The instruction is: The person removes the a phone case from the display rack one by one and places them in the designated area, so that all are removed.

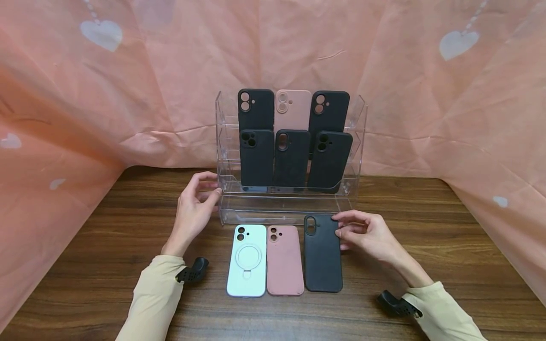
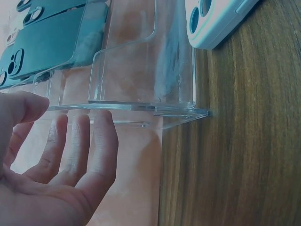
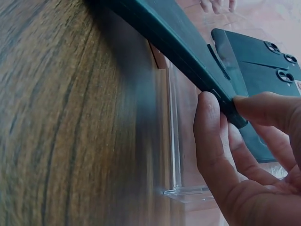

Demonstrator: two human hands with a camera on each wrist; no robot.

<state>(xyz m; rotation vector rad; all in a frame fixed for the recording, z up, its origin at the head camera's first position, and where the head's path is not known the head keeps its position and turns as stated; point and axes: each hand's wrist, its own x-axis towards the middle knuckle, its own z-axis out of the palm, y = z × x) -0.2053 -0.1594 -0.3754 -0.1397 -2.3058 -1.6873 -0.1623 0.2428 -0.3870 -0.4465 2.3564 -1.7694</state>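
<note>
My left hand (image 1: 194,208) holds the left side of a clear tiered display rack (image 1: 277,218), thumb at its front edge and fingertips against the side panel (image 2: 141,107). With its thumb and fingers, my right hand (image 1: 371,234) pinches the upper right corner of a black phone case (image 1: 323,255). In the right wrist view that black case (image 3: 174,42) slants, its pinched end raised above the wood. Left of it, a pink phone case (image 1: 285,260) and a white phone case (image 1: 246,284) with a ring lie side by side in front of the rack.
On the rack, three black cases (image 1: 292,161) stand in a front row. Behind them rise two more black cases (image 1: 256,109) with a light pink case (image 1: 298,113) between. A pink cloth (image 1: 183,85) with hearts encloses the wooden table (image 1: 106,265) at the back and sides.
</note>
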